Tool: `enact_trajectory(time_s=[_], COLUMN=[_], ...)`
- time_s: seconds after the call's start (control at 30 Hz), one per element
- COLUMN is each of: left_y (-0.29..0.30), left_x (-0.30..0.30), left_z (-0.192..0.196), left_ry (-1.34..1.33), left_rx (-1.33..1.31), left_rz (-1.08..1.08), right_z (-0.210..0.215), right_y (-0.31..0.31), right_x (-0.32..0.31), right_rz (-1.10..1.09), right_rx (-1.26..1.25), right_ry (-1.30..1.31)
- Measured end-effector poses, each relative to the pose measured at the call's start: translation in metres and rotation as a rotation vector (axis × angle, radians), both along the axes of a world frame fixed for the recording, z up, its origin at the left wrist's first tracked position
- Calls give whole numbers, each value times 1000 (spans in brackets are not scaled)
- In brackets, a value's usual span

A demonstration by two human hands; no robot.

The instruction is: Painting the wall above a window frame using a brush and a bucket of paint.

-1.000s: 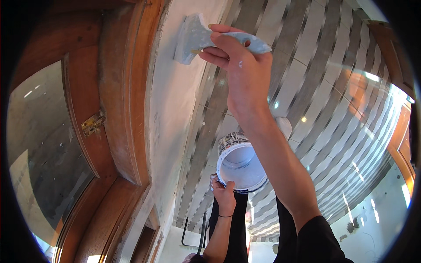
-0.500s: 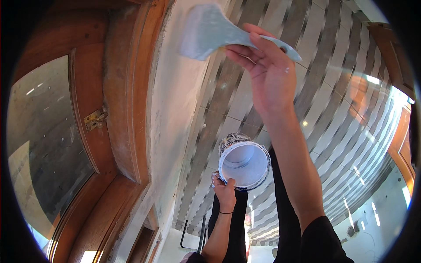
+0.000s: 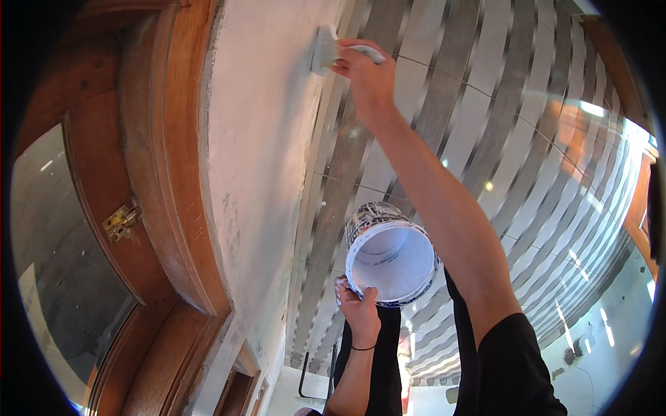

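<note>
My right hand (image 3: 372, 78) is closed around the handle of a wide, flat paintbrush (image 3: 324, 53) smeared with white paint. The brush head is against the pale, patchy wall (image 3: 260, 90), near its far right edge; its bristle tips are hard to make out. Lower down, my left hand (image 3: 360, 313) grips the near left rim of a paint bucket (image 3: 377, 213), thumb over the edge. The bucket is tilted so that its mouth faces me. White paint coats the inside, and its outer side is dark with white smears.
A brown wooden door frame (image 3: 182, 139) stands left of the wall, beside a door with a glass pane (image 3: 55, 249) and a brass latch (image 3: 122, 222). Grey and white striped floor tiles (image 3: 513, 173) spread to the right. Thin black metal legs (image 3: 303, 374) show near the bottom.
My right hand has moved left and away from me, bringing the paintbrush from mid-air to the wall. The bucket stays in my left hand, slightly shifted in view.
</note>
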State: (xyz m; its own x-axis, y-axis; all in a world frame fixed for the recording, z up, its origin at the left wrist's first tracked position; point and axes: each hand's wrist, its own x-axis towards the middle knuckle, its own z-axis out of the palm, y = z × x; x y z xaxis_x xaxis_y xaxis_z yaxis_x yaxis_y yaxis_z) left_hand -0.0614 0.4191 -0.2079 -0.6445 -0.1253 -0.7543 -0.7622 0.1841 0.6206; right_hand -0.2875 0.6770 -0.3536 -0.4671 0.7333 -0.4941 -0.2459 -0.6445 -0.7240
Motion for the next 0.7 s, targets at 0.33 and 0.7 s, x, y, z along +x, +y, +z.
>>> enact_trajectory(time_s=[0.33, 0.7], left_y=[-10, -8], left_x=[-3, -9], left_z=[-8, -14], left_ry=[15, 44], left_rx=[-26, -26], left_rz=[-25, -35], right_z=[125, -9], right_y=[29, 58], right_x=[18, 24], right_rz=[63, 119], right_rx=[15, 46], right_ry=[111, -215])
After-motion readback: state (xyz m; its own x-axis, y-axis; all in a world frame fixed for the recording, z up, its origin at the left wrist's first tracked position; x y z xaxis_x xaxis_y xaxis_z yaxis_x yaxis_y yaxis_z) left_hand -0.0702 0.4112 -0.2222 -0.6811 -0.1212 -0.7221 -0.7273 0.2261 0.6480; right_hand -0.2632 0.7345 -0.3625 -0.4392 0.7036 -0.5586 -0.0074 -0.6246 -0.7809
